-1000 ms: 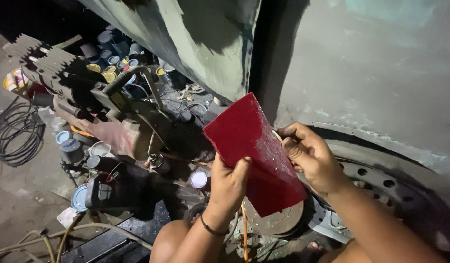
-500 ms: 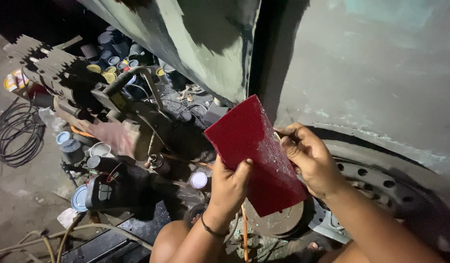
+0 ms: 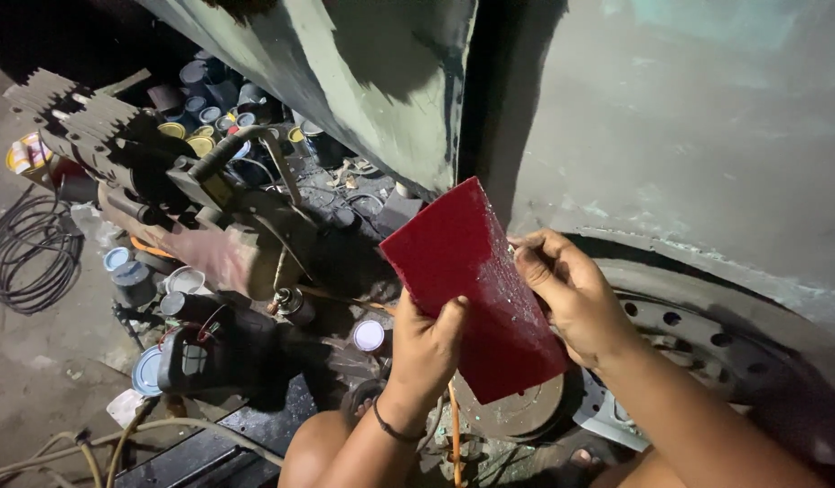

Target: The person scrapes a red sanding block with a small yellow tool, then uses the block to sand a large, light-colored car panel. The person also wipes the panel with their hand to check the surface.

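A dark red rectangular sheet [image 3: 472,280], speckled with pale flecks, is held tilted in front of a grey-green vehicle body panel [image 3: 652,136]. My left hand [image 3: 426,348] grips its lower left edge, thumb on the face. My right hand [image 3: 567,289] pinches its right edge with curled fingers. A thin band circles my left wrist. Below the sheet sits a wheel hub [image 3: 517,411] and a wheel rim [image 3: 707,334] inside the arch.
An engine-like machine [image 3: 192,199] sits left of centre among several paint tins [image 3: 201,108]. A coil of black cable [image 3: 24,258] lies on the concrete floor at the left. Hoses [image 3: 128,443] run along the bottom left. An orange rod [image 3: 454,434] stands by my left wrist.
Both hands and the red sheet have stayed almost in place, with only a slight shift of the sheet. Nothing was let go or picked up.
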